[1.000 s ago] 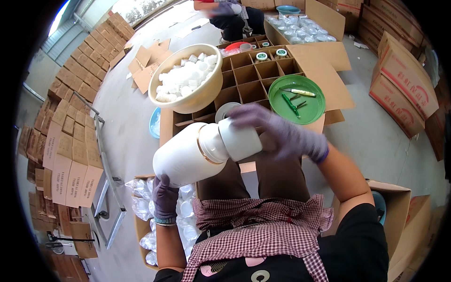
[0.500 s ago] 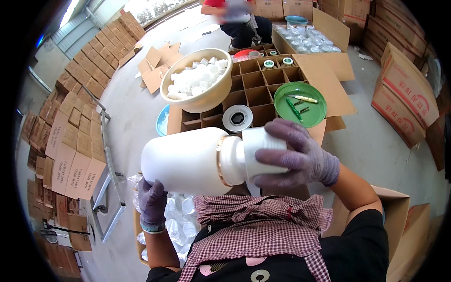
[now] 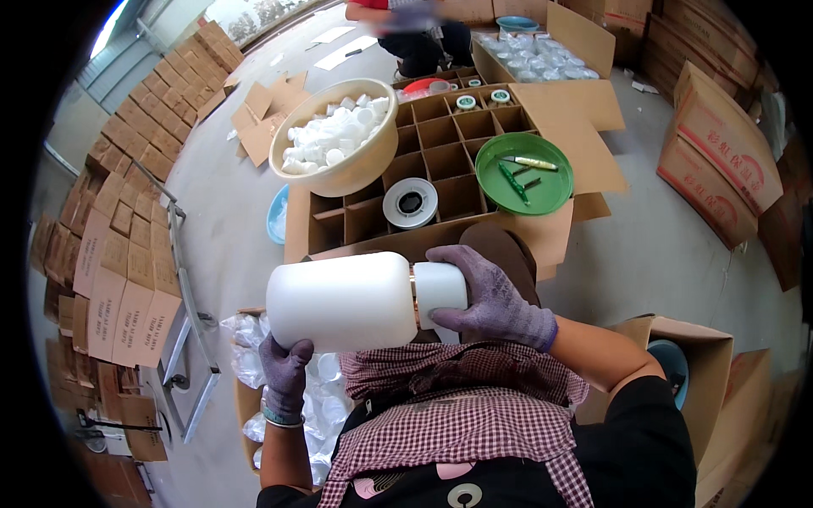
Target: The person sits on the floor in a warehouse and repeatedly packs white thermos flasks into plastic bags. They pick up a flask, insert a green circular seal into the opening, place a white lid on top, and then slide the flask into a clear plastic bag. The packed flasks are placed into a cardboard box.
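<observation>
A large white thermos flask (image 3: 340, 300) lies sideways across the front of my body. My left hand (image 3: 284, 369), in a grey-purple glove, holds its base end from below, thumb along the lower side. At the other end my right hand (image 3: 498, 298), gloved alike, is closed around the white cup lid (image 3: 440, 286). The lid sits over the flask's neck, close against a thin gold ring (image 3: 416, 296). Part of the lid is hidden by my right thumb and fingers.
Ahead stands a divided carton (image 3: 436, 135) with a round white-grey part (image 3: 411, 203) on it. A cream basin (image 3: 373, 161) of white caps and a green tray (image 3: 555, 190) with pens rest there. Plastic-wrapped items (image 3: 326, 415) fill a box by my left arm. Another person (image 3: 415, 42) crouches beyond.
The cup lid has moved left onto the neck, covering the threads that showed before. My right hand has shifted left and down with it. The view has shifted slightly.
</observation>
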Demonstrator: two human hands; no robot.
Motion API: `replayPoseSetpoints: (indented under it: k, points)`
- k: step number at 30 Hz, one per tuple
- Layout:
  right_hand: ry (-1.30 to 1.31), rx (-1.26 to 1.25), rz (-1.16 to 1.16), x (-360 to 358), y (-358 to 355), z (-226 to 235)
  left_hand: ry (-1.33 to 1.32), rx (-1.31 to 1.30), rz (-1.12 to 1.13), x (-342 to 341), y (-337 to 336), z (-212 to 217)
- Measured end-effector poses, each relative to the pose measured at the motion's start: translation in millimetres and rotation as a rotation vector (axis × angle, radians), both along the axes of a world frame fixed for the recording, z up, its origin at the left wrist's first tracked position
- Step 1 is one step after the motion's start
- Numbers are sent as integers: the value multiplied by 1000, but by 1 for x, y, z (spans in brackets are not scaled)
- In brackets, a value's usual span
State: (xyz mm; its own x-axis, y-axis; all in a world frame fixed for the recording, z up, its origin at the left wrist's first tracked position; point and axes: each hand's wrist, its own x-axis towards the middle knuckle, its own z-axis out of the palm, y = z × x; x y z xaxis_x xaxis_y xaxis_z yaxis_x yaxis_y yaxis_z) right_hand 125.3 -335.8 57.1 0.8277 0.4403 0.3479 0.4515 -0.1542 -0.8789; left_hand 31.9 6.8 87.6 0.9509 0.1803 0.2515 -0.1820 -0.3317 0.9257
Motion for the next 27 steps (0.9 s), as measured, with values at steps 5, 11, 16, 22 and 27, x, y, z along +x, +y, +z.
replayPoseSetpoints:
  k: [5,11,16,22,27]
  points:
    - [474,111,252,29,16,-26,-7,417,-366,20,17,29]
    - [-133,-259,-219,141,32,-82,-86,770,-948,103,-46,54]
    - [-448,-844,-73,222,63,-121,140,469,-1005,188,-50,-3]
    - [-122,-360,116,250,47,-97,178,551,-985,201,-49,-16]
    - [244,233,63,219,38,-20,-118,-55,-119,201,-48,-27]
